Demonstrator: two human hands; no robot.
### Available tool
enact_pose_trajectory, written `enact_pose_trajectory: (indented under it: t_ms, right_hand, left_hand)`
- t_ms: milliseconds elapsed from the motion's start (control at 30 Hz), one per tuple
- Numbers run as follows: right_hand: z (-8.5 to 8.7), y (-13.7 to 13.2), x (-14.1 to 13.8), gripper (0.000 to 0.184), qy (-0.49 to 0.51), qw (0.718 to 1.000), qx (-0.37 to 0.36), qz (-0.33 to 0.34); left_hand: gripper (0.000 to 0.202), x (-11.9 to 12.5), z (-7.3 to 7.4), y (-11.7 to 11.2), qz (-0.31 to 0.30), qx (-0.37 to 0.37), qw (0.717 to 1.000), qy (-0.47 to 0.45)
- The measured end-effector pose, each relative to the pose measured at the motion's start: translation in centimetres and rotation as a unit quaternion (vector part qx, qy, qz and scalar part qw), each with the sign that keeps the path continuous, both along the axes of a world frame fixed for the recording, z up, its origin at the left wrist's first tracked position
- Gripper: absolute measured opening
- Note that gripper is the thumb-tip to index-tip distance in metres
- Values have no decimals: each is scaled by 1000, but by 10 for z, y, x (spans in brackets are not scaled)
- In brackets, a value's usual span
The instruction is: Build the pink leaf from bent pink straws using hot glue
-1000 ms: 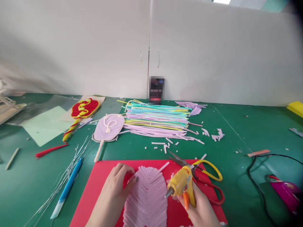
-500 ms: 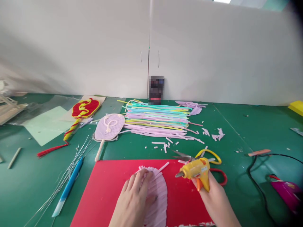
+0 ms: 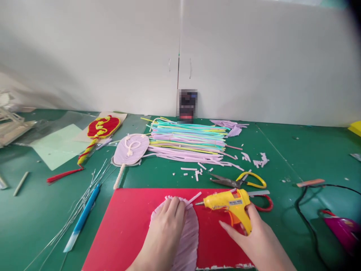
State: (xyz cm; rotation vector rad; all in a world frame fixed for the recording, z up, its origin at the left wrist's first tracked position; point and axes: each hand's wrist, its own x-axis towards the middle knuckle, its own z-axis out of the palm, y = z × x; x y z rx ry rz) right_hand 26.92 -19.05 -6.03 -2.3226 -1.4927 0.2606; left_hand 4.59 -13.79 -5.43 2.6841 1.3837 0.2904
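Lilac oval [image 3: 189,233] of ribbed strips lies on red board [image 3: 124,222], bottom end out of my view. L hand [image 3: 168,222] covers its upper L part, fingers tog.; thumb's hidden, so I can't tell if it's pinching. R hand [image 3: 261,233] is at yellow glue gun [image 3: 225,200], thumb spread off the handle, fingers by handle's rear. Clear stick [image 3: 259,193] seems lodged in gun's back. Scissors [image 3: 225,181] just beyond. Clear plastic [image 3: 134,130], far L: can't tell if bag or sheet.
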Motion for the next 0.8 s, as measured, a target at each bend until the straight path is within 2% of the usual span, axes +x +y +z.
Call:
enact_pose_trajectory:
  t_ms: [200,333,567,700,800]
  right_hand:
    - [-4,-2,-4,50,-80,996,36,27]
    - [-8,-2,-3,46,-100,994,38,35]
    - [-11,-3,-2,43,-106,993,47,28]
    - [-11,-2,-1,37,-107,992,54,44]
    - [-9,0,0,32,-110,990,63,62]
  left_hand:
    - [14,0,1,2,-19,75,997,4]
    - [17,-1,1,4,-40,105,994,12]
    - [20,0,-2,6,-9,45,998,-47]
    - [21,-2,-4,4,-23,14,996,-82]
    - [20,-3,-1,3,-6,-32,992,-122]
